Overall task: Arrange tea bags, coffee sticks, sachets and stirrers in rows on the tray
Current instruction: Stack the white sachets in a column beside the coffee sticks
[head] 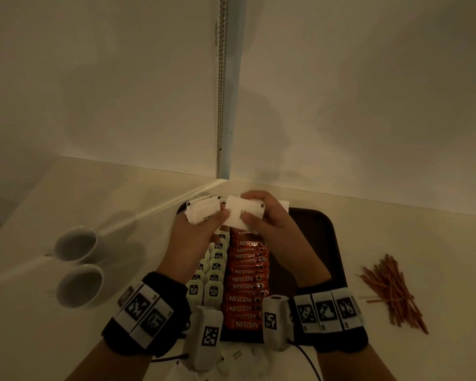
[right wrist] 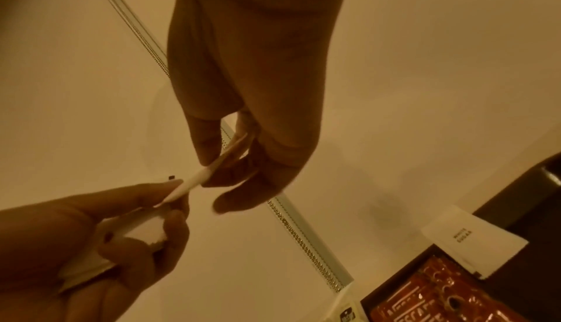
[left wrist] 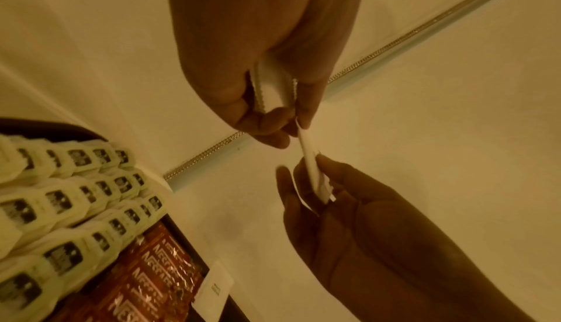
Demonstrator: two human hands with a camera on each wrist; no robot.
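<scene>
The left hand (head: 197, 232) grips a small stack of white paper sachets (head: 202, 213), fingers and thumb curled round them; the right hand (head: 270, 218) pinches a single flat sachet (head: 242, 214) between thumb and fingers, its near edge touching the left hand's stack; both are held above the far end of the dark tray (head: 322, 237); the wrist views show what the head view hides, the single sachet (left wrist: 312, 168) edge-on as a thin pale strip running from one hand's fingertips to the other's, and a further white sachet (right wrist: 473, 240) printed WHITE SUGAR lying flat across the tray's far rim; on the tray, pale green tea bags (head: 213, 273) with dark square labels overlap in rows, beside a row of glossy red foil coffee sticks (head: 246, 284); only the head view takes in the loose heap of thin brown stirrers (head: 393, 292) on the pale counter right of the tray, and two round white cups (head: 79, 262) to its left
</scene>
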